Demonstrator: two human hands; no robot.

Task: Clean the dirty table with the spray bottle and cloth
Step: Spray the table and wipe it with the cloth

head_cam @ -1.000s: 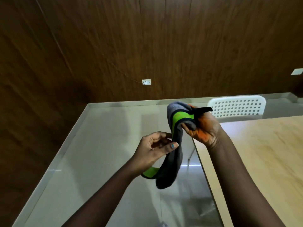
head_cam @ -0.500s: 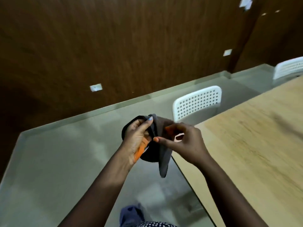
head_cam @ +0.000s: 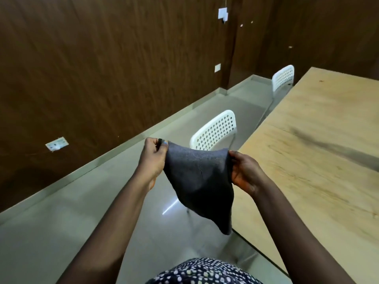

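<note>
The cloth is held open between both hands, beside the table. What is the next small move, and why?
Probably carry the cloth rightward and lay it on the dark smear of the table. The left hand and right hand each pinch an upper corner, so it hangs spread over the floor, not touching the wood. No spray bottle is in view.

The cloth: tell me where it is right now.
In the head view the cloth hangs mid-frame, stretched between the left hand and right hand, left of the table.

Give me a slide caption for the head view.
Both hands, left hand and right hand, stretch a dark cloth beside the wooden table.
</note>
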